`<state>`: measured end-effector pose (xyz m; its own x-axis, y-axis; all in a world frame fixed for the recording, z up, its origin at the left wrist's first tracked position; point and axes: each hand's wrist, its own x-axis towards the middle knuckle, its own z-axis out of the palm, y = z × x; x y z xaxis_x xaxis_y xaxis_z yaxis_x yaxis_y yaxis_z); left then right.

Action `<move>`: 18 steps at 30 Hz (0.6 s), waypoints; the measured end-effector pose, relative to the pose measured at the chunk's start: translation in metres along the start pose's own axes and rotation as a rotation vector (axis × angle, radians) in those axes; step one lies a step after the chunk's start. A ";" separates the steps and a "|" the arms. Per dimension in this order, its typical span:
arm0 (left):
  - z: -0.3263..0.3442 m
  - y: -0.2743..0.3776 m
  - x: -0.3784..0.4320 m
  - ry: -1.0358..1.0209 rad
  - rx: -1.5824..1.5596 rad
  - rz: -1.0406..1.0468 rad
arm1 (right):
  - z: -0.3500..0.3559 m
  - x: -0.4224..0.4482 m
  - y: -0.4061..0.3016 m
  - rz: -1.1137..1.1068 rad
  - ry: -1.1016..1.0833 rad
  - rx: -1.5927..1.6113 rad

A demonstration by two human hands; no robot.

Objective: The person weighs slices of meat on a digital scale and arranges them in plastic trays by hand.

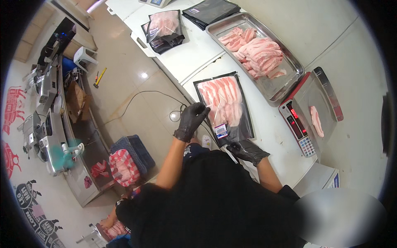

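Note:
A black-backed plastic pack [248, 124] with a clear front lies tilted on the white chest-freezer lid before me. Sliced raw pork belly [221, 99] fills it in a row, and a printed label [221, 131] sits near its lower end. My left hand [190, 121], in a black glove, pinches at the pack's left edge, where the clear film seems to be caught between finger and thumb. At the pack's lower edge, my gloved right hand [248, 151] grips the black border, its fingers partly hidden.
Beyond the pack stands a steel tray [269, 100] of pork slices [260, 54]. A red digital scale [294, 124] bears one slice [316, 121]. Filled packs [164, 29] and stacked black pouches [211, 12] lie farther off. A co-worker's hand [108, 222] touches meat at lower left. A cable [145, 91] crosses the floor.

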<state>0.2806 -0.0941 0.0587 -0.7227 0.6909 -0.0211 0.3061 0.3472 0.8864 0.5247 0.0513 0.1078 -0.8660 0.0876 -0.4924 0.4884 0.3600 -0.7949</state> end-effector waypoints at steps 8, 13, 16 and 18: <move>-0.029 -0.059 -0.020 0.038 -0.303 -0.171 | -0.079 -0.065 -0.024 -0.225 -0.280 -0.015; -0.041 -0.061 -0.001 0.105 -0.439 -0.072 | -0.181 -0.147 0.025 -0.050 0.914 0.117; -0.043 -0.046 0.025 0.105 -0.469 -0.001 | -0.227 -0.164 0.073 0.379 1.381 -0.639; -0.045 -0.036 0.047 0.092 -0.491 0.052 | -0.239 -0.168 0.098 0.390 1.252 -0.536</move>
<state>0.2078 -0.1034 0.0466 -0.7724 0.6331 0.0499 0.0313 -0.0405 0.9987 0.6923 0.2937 0.1976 -0.3471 0.9130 0.2142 0.8604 0.4009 -0.3146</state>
